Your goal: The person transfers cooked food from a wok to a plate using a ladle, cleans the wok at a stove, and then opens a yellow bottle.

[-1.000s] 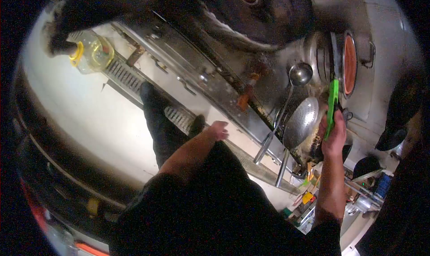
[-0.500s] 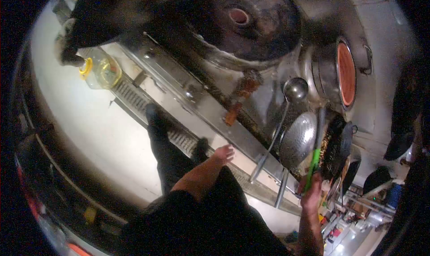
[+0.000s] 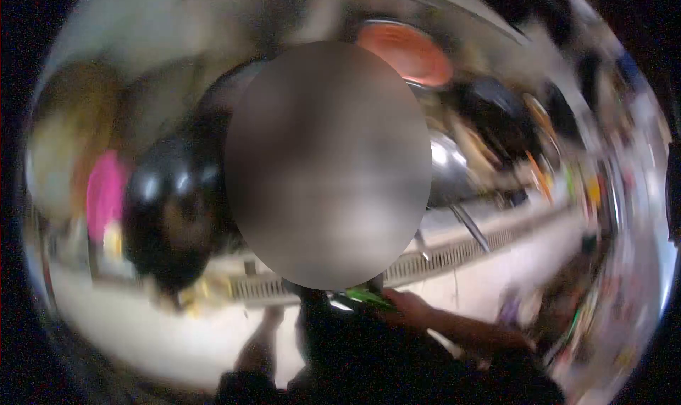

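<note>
At the bottom centre, my right hand [image 3: 408, 304] is closed around a long-handled tool with a green grip [image 3: 369, 298]. A grey blurred oval covers the middle of the view and hides the tool's far end. My left hand [image 3: 272, 315] hangs lower left, apart from the tool and in front of the pale floor; its fingers are smeared by motion. Beyond my right hand, a shiny metal strainer [image 3: 448, 160] shows partly behind the oval.
A pot with orange-red contents [image 3: 406, 52] stands at the back. To the left is a large black wok [image 3: 174, 199], with a pink item [image 3: 105, 192] beside it. A grated floor drain [image 3: 454, 254] runs along the stove's foot. Metal handles [image 3: 470, 228] stick out over the edge.
The view has swung round and lifted, blurring much of the scene. My right hand has brought the green-gripped tool from the stove's edge close to my body. My left hand hangs lower.
</note>
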